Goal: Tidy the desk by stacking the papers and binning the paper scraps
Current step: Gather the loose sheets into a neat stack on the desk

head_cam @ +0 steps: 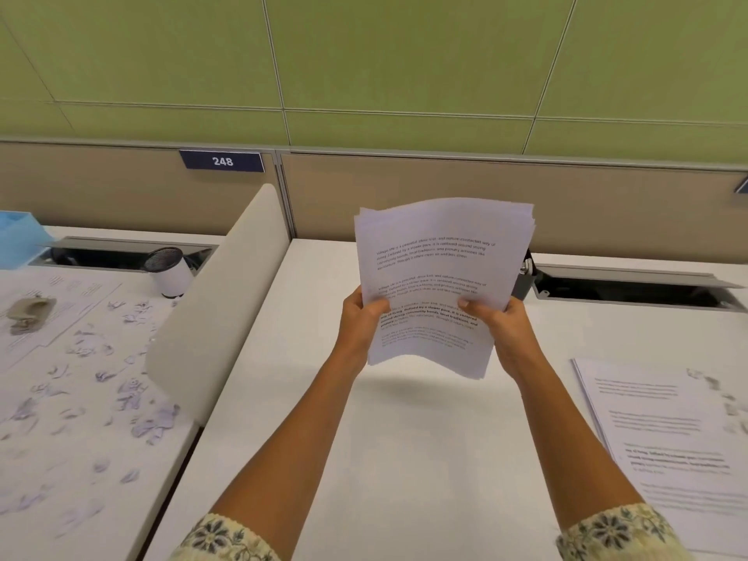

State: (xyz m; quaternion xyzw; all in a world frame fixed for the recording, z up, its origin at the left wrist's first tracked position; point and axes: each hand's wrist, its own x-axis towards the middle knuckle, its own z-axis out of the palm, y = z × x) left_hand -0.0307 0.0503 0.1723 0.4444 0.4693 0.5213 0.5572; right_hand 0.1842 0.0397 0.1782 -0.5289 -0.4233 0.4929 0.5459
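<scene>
A stack of printed white papers is held up in the air above the white desk, upright and slightly bowed. My left hand grips its lower left edge, thumb on the front page. My right hand grips the lower right edge the same way. More printed sheets lie flat on the desk at the right, with a few small scraps on top. Several torn paper scraps litter the neighbouring desk at the left.
A curved white divider separates the two desks. On the left desk stand a small white bin with a dark mesh top, a beige crumpled object and a blue box. Open cable troughs run along the back panel.
</scene>
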